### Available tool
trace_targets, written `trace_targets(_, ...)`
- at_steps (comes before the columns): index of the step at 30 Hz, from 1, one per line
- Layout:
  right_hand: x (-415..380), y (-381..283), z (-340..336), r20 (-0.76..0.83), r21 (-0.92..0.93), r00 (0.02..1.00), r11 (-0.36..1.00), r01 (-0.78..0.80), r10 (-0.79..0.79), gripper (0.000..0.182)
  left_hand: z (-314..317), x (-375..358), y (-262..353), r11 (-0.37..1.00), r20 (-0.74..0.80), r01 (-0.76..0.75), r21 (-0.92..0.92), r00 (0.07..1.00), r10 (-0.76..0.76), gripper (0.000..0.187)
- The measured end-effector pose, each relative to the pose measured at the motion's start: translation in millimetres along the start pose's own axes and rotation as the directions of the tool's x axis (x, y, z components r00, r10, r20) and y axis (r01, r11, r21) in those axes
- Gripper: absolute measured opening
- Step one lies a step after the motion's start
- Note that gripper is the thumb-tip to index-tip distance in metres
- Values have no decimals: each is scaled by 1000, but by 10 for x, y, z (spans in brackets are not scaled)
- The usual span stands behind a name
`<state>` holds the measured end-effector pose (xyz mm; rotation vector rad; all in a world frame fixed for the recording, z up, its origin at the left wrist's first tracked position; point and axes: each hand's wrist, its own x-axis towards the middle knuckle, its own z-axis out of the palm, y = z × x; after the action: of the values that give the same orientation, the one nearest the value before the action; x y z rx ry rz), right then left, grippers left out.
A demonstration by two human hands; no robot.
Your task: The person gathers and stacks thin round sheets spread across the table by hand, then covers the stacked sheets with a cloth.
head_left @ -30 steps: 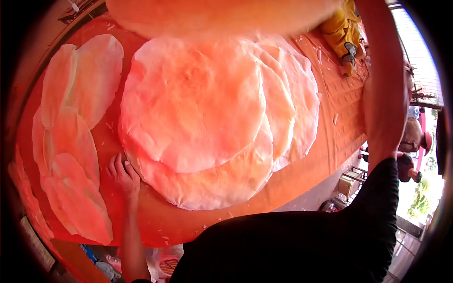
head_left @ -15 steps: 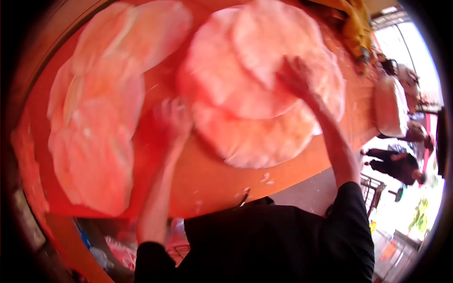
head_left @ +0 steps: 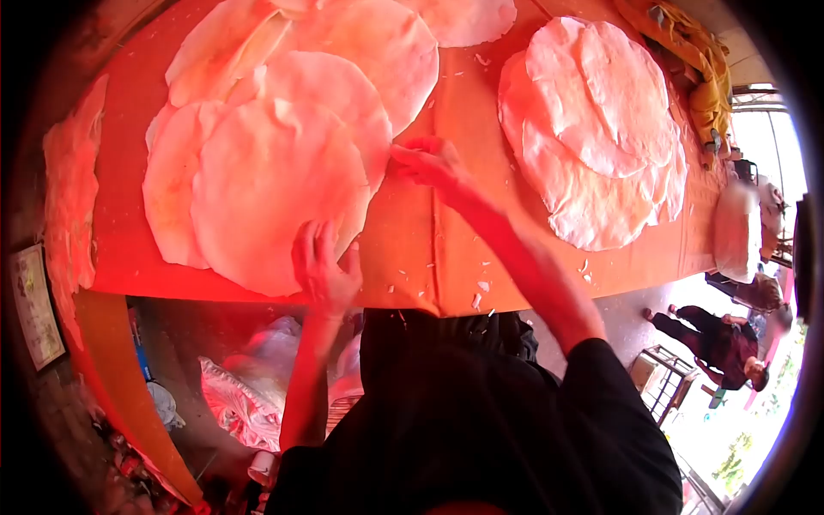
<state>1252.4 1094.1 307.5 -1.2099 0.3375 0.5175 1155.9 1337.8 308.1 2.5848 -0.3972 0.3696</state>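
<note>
Several large, thin, round pale sheets lie overlapping on an orange table (head_left: pixel 429 249). The nearest round sheet (head_left: pixel 257 189) tops the left pile. My left hand (head_left: pixel 322 262) rests with fingers spread on that sheet's near edge, close to the table's front edge. My right hand (head_left: pixel 425 163) reaches across the bare orange strip, its fingers curled at the right rim of the left pile, pinching a sheet's edge. A dark sleeve covers my right upper arm.
A second pile of round sheets (head_left: pixel 592 146) lies to the right. More sheets (head_left: pixel 463 17) lie at the far edge. Small flakes dot the table. A yellow cloth (head_left: pixel 699 64) sits far right. Plastic bags (head_left: pixel 240 395) lie under the table. People (head_left: pixel 721 343) stand below at the right.
Both hands have left the right-hand pile and moved to the left pile. The view has swung left, so the right pile now sits farther right.
</note>
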Motion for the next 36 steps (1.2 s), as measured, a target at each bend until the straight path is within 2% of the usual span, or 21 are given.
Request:
trace_targets(2,97,30,276,-16,34,999,999,-35,36,41,-113,-46,-170,997,86,11,73,996,-18,67)
trace_targets(5,149,-15,462,-4,-5,999,999,-51,51,36,-123,-73,-178,990,190,28,139,980,-55,69)
trace_targets(8,152,-78,635,9,-72,1000,997,-12,13,32,-99,-111,-273,985,164,-11,173,986,-18,66)
trace_targets(12,-73,-258,898,-91,-214,959,945,246,-270,29,-273,-40,-318,995,-45,-80,66,996,83,54)
trace_targets(15,-389,-432,807,-281,-134,904,946,294,-321,17,-429,-50,-245,994,-179,-103,35,978,107,45)
trace_targets(16,-424,-382,637,-305,52,896,933,356,-325,17,-407,-147,-368,994,-186,-89,61,978,99,41)
trace_targets(17,-356,-147,432,-362,-38,876,944,328,-319,17,-350,-220,-426,995,-189,-85,57,977,95,38)
trace_targets(19,-275,276,-132,-507,-222,798,944,244,-325,18,-284,-189,-422,998,-29,-15,55,999,17,34)
trace_targets(20,-522,136,-142,-471,-320,772,899,301,-426,19,-245,-166,-455,998,-22,-51,33,998,52,33)
trace_targets(21,-647,-58,-103,-490,-368,775,901,232,-399,18,-212,-131,-494,996,-20,-83,23,996,84,32)
trace_targets(23,-691,-247,-311,-387,-582,673,733,352,-630,18,-252,-93,-526,998,33,-52,22,998,51,31)
trace_targets(24,-884,-556,-319,-422,-559,693,769,309,-585,17,-280,-101,-557,994,0,-92,59,996,92,29)
trace_targets(25,-1099,-867,-389,-449,-538,708,798,271,-544,16,-317,-2,-449,998,7,-60,-9,998,60,29)
trace_targets(27,-1376,-1100,-863,-550,-454,607,816,358,-573,13,-594,188,-93,991,45,23,-130,999,-17,28)
trace_targets(29,-1848,-1351,-1416,-680,-421,477,829,368,-557,16,-629,280,189,979,14,-24,-204,1000,27,29)
trace_targets(30,-2094,-1403,-1755,-723,-485,399,826,287,-564,19,-637,298,311,972,36,-40,-232,998,50,29)
trace_targets(32,-2539,-1291,-2625,-732,-545,272,777,316,-625,22,-607,285,480,976,123,-66,-208,988,93,32)
trace_targets(33,-2776,-1245,-2890,-729,-631,209,759,164,-652,26,-576,298,638,966,140,-65,-250,985,103,32)
trace_targets(34,-2927,-1125,-3244,-702,-712,60,696,-93,-710,33,-534,302,761,958,157,-97,-269,977,143,33)
trace_targets(35,-3095,-1079,-3312,-650,-625,-44,567,-536,-758,36,-471,301,878,950,172,-127,-287,968,181,33)
trace_targets(36,-3131,-904,-3441,-394,-640,-145,385,-665,-907,38,-390,305,1000,934,156,-188,-303,957,243,33)
